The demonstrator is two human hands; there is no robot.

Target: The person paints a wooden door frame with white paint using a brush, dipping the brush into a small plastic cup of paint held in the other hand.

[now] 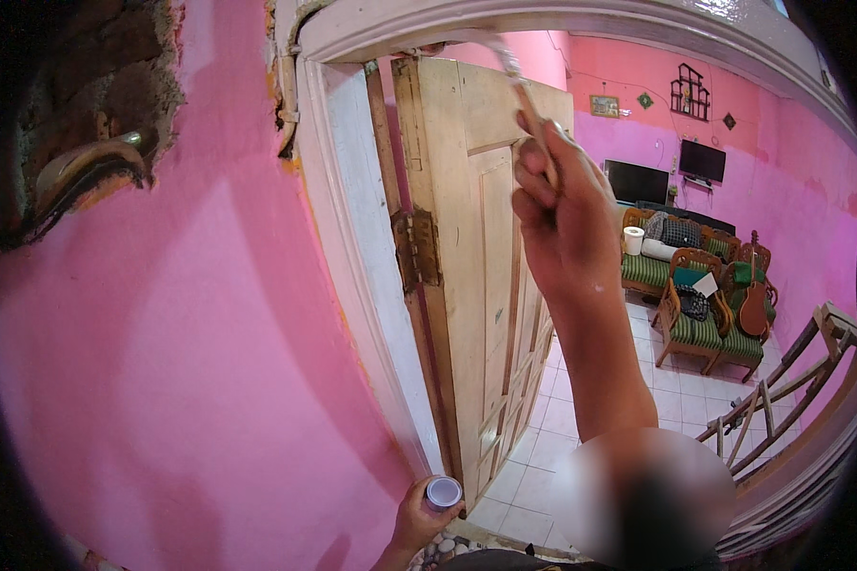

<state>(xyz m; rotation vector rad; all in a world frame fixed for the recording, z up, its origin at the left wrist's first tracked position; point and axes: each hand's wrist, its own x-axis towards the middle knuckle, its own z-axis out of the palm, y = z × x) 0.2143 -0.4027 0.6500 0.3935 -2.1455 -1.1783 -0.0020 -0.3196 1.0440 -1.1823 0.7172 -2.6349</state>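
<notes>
My right hand (564, 195) is raised, its fingers closed round the handle of a paintbrush (533, 119). The brush's whitish bristles point up at the underside of the white door frame (371, 36); whether they touch it, I cannot tell. Low down beside the frame's left post, my left hand (415, 521) grips a small cup (444, 493) with a pale, whitish inside. Between the two hands a bare wooden door (486, 238) stands ajar on a rusty hinge (416, 249).
A pink wall (162, 362) with a broken-out brick patch lies left of the frame. Through the doorway are a tiled floor (533, 466), green striped chairs (695, 328), a guitar (753, 306) and a wooden ladder (767, 409) at the right. A blurred patch hides the lower right.
</notes>
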